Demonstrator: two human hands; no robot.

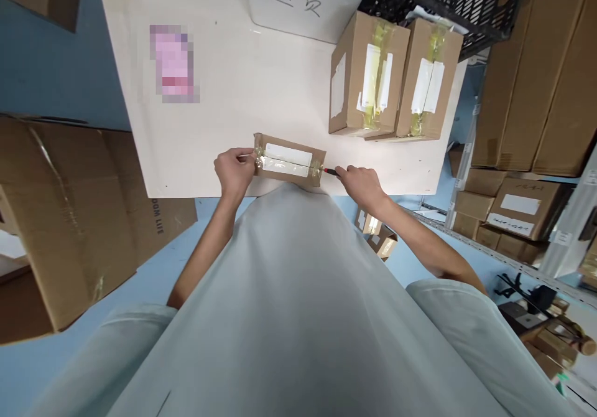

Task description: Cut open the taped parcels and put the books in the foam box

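A small cardboard box (285, 170) lies near the table's front edge, with clear tape along its middle seam and a white label split by that seam. My left hand (236, 172) is closed on the box's left end, thumb and fingers at the taped edge. In my right hand (362, 185) is a slim utility knife (331, 172) with a black and red handle. Its tip points left and meets the taped right end of the box; the blade itself is too small to make out.
Two taped cartons (344, 96) stand at the table's right, beside a white bin (303, 0) with handwriting and a black crate (485, 15). A blurred pink item (173, 62) lies at the back left. Large cardboard (79, 218) leans left; shelves of boxes (520, 208) stand right.
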